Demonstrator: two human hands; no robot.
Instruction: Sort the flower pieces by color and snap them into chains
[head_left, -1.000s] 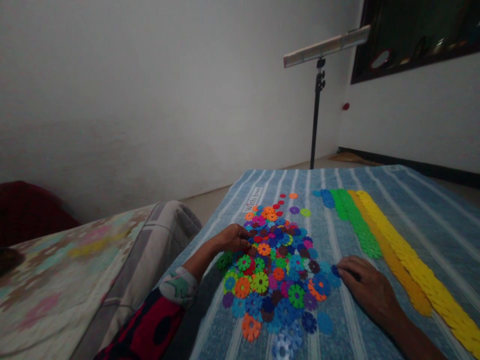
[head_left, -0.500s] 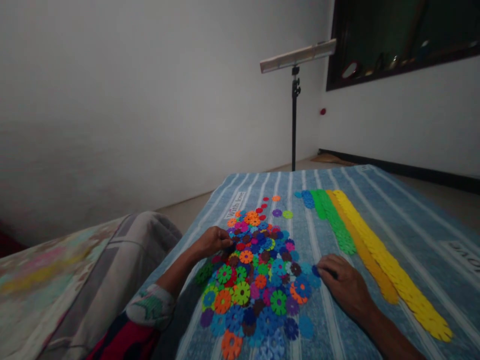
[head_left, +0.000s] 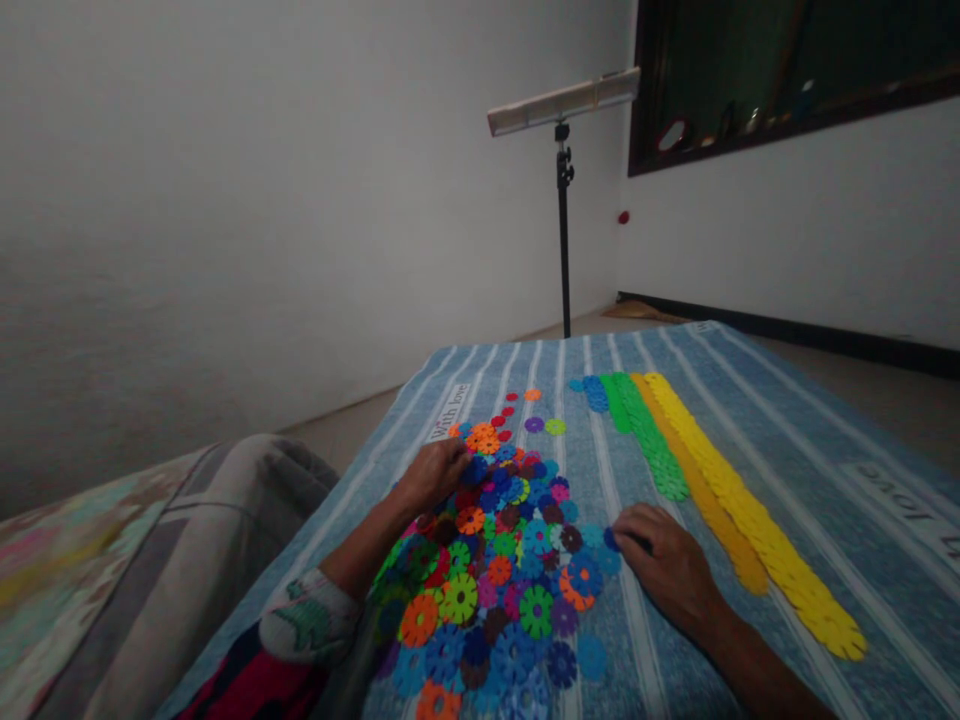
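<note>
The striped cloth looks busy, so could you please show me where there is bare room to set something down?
Bare striped cloth lies right of the yellow row, toward the printed lettering. A narrower patch lies between the mixed disc pile and green row, beyond the right hand. The pile itself is crowded, with the left hand there.

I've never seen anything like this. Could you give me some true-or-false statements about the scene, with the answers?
1. The right hand has a dark blue disc at its fingertips. True.
2. The yellow row reaches nearer the camera than the orange row. True.
3. The left hand rests on the yellow row. False: it is at the mixed pile.
4. The cloth is plain red. False: it is blue with pale stripes.
5. A dark stand rises beyond the cloth's far edge. True.
</note>
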